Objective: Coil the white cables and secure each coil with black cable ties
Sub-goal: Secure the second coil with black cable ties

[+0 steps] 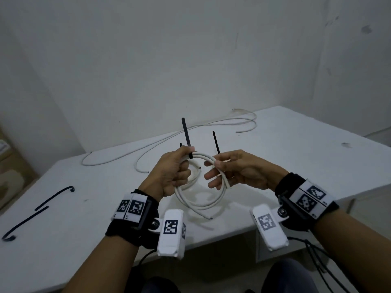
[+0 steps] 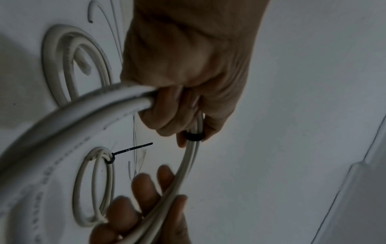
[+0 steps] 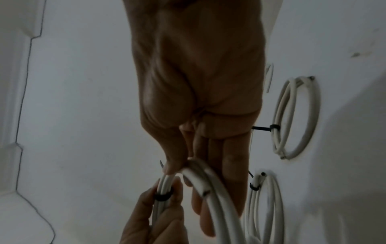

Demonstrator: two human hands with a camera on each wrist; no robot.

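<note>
The left hand (image 1: 171, 174) has its fingers curled round the white cable coil (image 1: 198, 199), pinching it at the black cable tie (image 1: 187, 137) wrapped round its strands. The right hand (image 1: 234, 170) pinches the coil's other side between thumb and forefinger, its other fingers straight, beside a second tie (image 1: 216, 142). The coil hangs above the bench's (image 1: 296, 157) near edge. Beyond the coil lies a loose white cable (image 1: 169, 135); to its left, two spare ties (image 1: 40, 210).

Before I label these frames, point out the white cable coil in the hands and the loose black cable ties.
white cable coil (image 1: 220, 197), head view, lower right curve.
loose black cable ties (image 1: 54, 196), head view, upper tie's strap.
</note>
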